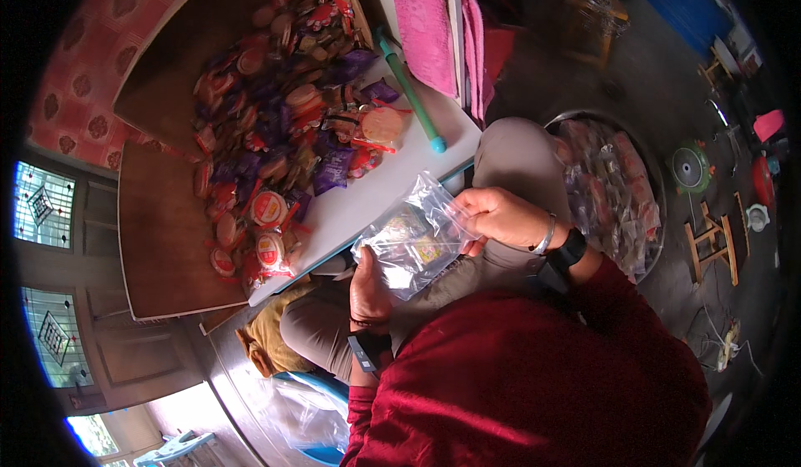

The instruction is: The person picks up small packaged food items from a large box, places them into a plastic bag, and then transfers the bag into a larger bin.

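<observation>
A clear plastic bag point(407, 273) is stretched between my two hands above my lap. Inside it lie a few small packets with green and yellow print, among them a square packet point(428, 249). My left hand point(370, 292) grips the bag's near left edge, thumb on top and fingers hidden beneath. At the other end, my right hand point(504, 216) pinches the crumpled plastic between thumb and fingers. Just beyond the bag, a heap of wrapped snacks covers much of a white tabletop point(338, 223), including purple packets point(333, 169) and round red-and-white packs point(270, 208).
Brown boards point(178, 235) wall in the heap. A green tube point(413, 101) lies beside a pink towel point(425, 29). At my right stands a metal basin point(662, 216) of filled bags; a green fan point(688, 166) is farther right. A blue tub point(325, 454) holds clear plastic.
</observation>
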Available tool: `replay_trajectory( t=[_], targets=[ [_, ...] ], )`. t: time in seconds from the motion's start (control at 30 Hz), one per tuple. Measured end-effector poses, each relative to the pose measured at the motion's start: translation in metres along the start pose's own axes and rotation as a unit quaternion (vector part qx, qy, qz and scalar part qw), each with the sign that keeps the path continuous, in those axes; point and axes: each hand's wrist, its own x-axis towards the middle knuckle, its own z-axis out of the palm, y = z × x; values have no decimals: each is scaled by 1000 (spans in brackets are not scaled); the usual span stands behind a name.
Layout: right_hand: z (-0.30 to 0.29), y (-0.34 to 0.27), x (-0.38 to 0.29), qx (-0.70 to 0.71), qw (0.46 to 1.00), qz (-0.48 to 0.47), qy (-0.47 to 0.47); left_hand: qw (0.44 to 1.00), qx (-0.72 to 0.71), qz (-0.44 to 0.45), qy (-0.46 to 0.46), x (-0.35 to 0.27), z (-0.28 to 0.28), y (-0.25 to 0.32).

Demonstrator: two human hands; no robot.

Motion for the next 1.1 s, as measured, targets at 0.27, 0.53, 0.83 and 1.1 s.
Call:
replay_trajectory(
  t=[0.27, 0.53, 0.83, 1.1],
  targets=[
    [-9, 16, -22, 228, 972, -32, -42, 996, 78, -42, 28, 1, 6, -7],
    [7, 31, -27, 219, 969, -51, -106, 989, 121, -76, -23, -10, 52, -18],
    [1, 40, -48, 118, 986, -111, -25, 972, 184, -136, -44, 5, 47, -19],
    [-11, 42, -51, -166, 972, -164, 13, 977, 180, -100, -50, 6, 50, -25]
  ],
)
